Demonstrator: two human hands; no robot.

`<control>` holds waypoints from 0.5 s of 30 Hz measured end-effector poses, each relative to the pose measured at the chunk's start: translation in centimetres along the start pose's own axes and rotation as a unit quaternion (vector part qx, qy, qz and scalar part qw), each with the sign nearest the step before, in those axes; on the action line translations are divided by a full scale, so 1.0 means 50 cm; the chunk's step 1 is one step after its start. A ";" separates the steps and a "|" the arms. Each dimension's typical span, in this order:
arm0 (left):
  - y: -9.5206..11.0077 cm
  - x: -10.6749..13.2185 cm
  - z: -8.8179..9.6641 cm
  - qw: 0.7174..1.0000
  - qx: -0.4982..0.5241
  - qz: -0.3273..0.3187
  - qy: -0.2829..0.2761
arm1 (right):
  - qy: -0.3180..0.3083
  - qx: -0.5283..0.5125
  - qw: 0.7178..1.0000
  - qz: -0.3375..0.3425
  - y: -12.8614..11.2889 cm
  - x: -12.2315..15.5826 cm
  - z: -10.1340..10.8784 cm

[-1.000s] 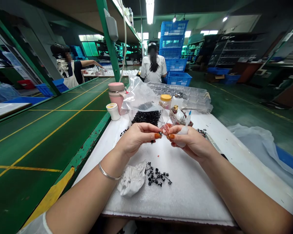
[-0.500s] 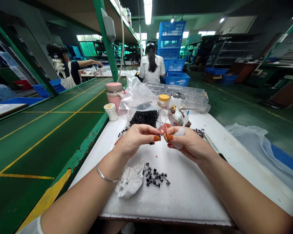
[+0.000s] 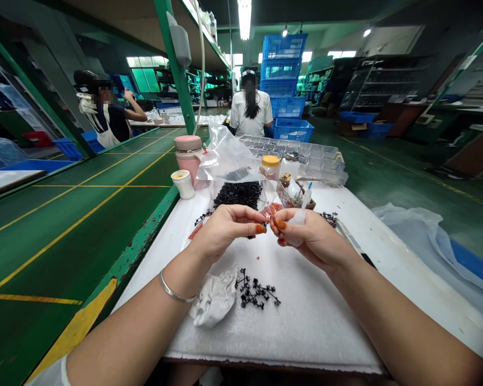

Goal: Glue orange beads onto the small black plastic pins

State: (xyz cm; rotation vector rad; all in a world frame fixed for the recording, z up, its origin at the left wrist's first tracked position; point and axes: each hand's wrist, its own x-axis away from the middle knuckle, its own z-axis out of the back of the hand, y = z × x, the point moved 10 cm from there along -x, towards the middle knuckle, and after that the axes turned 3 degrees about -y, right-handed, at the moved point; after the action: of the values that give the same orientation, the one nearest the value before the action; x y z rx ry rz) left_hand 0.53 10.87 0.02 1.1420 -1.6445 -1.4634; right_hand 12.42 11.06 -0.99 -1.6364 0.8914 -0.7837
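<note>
Above the white work surface, my left hand point(image 3: 227, 228) pinches a small black part point(image 3: 264, 224) between thumb and fingertips. My right hand point(image 3: 306, 233) faces it, almost touching, its thumb and index finger pinched together. Tucked in that hand is a translucent squeeze bottle point(image 3: 300, 215), its blue-tipped nozzle pointing up. Whether the right fingertips also pinch something tiny cannot be made out. Behind the hands lie a heap of small black parts point(image 3: 237, 194) and a clear bag of red pieces point(image 3: 272, 209). Nearer me are loose black parts point(image 3: 255, 289) and a crumpled white cloth point(image 3: 215, 297).
A pink flask point(image 3: 188, 155), a white tub point(image 3: 183, 185), a yellow-lidded jar point(image 3: 270, 167) and a clear compartment tray point(image 3: 322, 163) stand at the back. On the left runs a green conveyor belt point(image 3: 116, 198). Two people sit further off, near stacked blue crates point(image 3: 284, 75).
My hands stay almost in place, pinched close together. At the far left, a co-worker's outstretched arm has drawn back and bent upward. The belt's yellow cross lines have shifted slightly.
</note>
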 end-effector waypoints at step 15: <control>0.030 0.005 -0.001 0.996 -0.070 -0.043 0.042 | 0.010 0.089 0.995 0.048 -0.014 0.001 0.001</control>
State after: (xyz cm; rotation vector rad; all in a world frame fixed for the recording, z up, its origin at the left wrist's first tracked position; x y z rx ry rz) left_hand 0.20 10.61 1.46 1.1922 -1.4292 -1.5382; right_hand 12.59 11.15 -0.34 -1.4218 0.8816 -0.7915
